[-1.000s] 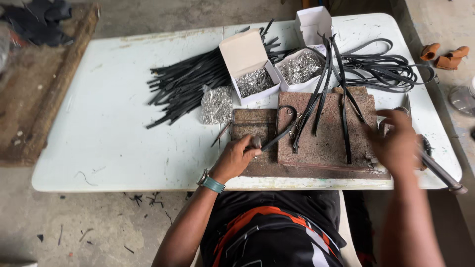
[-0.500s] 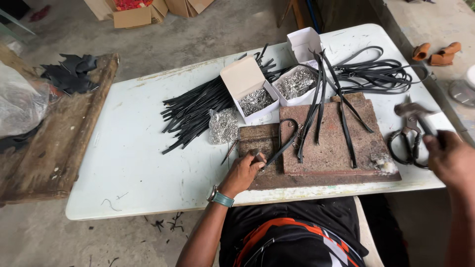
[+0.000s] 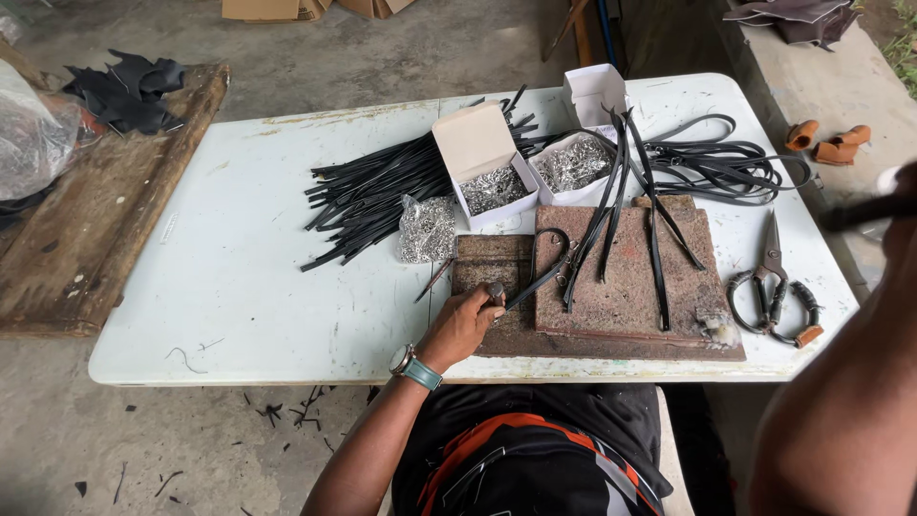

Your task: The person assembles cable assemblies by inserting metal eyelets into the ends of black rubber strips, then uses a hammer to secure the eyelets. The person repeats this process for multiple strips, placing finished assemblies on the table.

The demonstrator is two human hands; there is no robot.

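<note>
Right hand (image 3: 903, 205) now raised to frame edge, gripping a dark handle; scissors (image 3: 772, 287) left on table (image 3: 239, 268). Left hand (image 3: 465, 323) pinching one black strap (image 3: 540, 277) on brick slab (image 3: 626, 287). Two open white boxes (image 3: 497, 177) of metal fittings.

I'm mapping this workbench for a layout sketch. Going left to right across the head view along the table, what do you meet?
Wooden board → black strips → bag of metal bits → left hand → brick slab → scissors → right arm

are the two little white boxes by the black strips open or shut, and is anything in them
Both open. The left white box has its lid flap raised, and small silvery metal pieces fill it. The right white box is likewise open and filled with them.
</note>
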